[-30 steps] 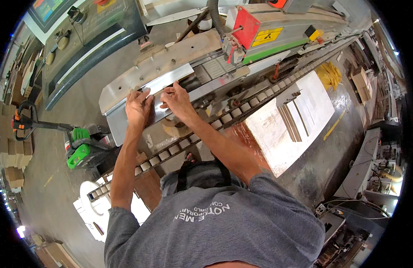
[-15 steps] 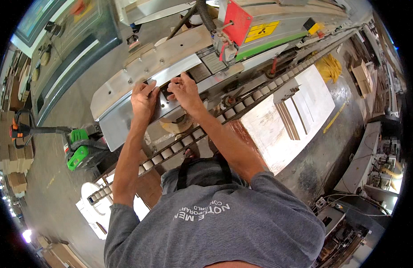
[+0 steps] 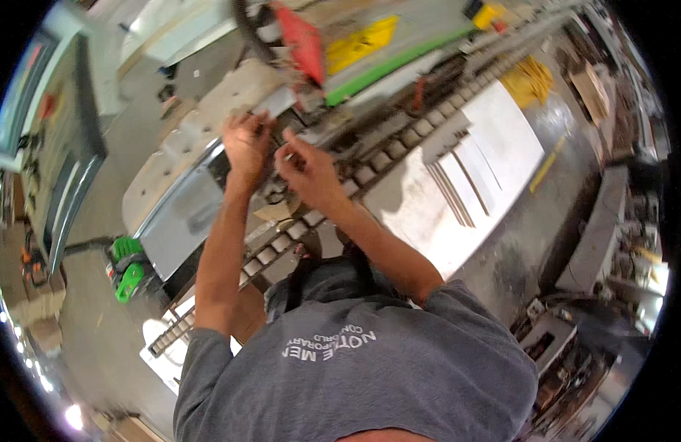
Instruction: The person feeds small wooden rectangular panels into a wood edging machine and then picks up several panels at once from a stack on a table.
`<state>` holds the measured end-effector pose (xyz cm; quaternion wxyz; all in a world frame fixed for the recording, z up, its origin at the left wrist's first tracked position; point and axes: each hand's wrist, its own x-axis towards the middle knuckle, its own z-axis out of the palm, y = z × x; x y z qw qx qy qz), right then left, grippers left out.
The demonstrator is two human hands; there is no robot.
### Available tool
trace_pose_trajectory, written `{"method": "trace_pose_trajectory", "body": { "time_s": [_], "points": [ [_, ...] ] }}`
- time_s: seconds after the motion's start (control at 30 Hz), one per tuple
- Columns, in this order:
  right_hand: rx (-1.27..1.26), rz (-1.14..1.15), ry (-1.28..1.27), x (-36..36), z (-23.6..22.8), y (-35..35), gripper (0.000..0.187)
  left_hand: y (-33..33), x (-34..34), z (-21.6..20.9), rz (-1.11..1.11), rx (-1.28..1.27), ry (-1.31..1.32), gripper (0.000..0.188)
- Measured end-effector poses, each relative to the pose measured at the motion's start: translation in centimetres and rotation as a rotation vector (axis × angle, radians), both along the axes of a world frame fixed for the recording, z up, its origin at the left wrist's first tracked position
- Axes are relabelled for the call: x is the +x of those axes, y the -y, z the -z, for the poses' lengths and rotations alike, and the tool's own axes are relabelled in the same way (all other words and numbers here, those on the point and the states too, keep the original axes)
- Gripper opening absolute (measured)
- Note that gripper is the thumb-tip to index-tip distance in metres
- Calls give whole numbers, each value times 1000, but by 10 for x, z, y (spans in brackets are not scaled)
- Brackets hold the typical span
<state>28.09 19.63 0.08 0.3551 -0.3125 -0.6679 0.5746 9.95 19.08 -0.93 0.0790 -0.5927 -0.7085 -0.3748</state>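
Note:
The picture is smeared by motion. Both my hands are raised over a long woodworking machine. My left hand (image 3: 246, 144) has its fingers curled at the upper edge of a curved grey metal cover (image 3: 182, 217), just below a pale metal strip (image 3: 278, 103). My right hand (image 3: 305, 168) is close beside it with thumb and fingers drawn together over the machine's dark opening. Whether either hand grips anything is lost in the blur. A chain of pale square feed blocks (image 3: 278, 247) runs under my forearms.
A red guard (image 3: 300, 40), a yellow label (image 3: 359, 44) and a green strip (image 3: 385, 70) sit behind the hands. White panels (image 3: 473, 158) lie on the machine table to the right. A green pallet jack (image 3: 127, 269) stands on the floor at left.
My head has swung, so the machine now sits higher and larger in view. Both hands have lifted off the flat metal plate and curled near its upper edge.

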Motion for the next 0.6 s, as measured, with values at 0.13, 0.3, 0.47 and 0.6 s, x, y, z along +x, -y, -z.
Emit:
{"method": "trace_pose_trajectory", "body": {
  "time_s": [0.13,0.3,0.47,0.6],
  "points": [
    [167,145,38,82,-21,13,53,-24,0,5,8,33,-9,24],
    [508,490,787,214,7,-21,63,-4,31,-20,20,16,12,25],
    [685,509,1150,292,59,-32,67,44,39,-23,-13,7,138,20],
    [758,496,1213,296,69,-43,70,73,45,-24,-19,152,149,20]
  ]
}}
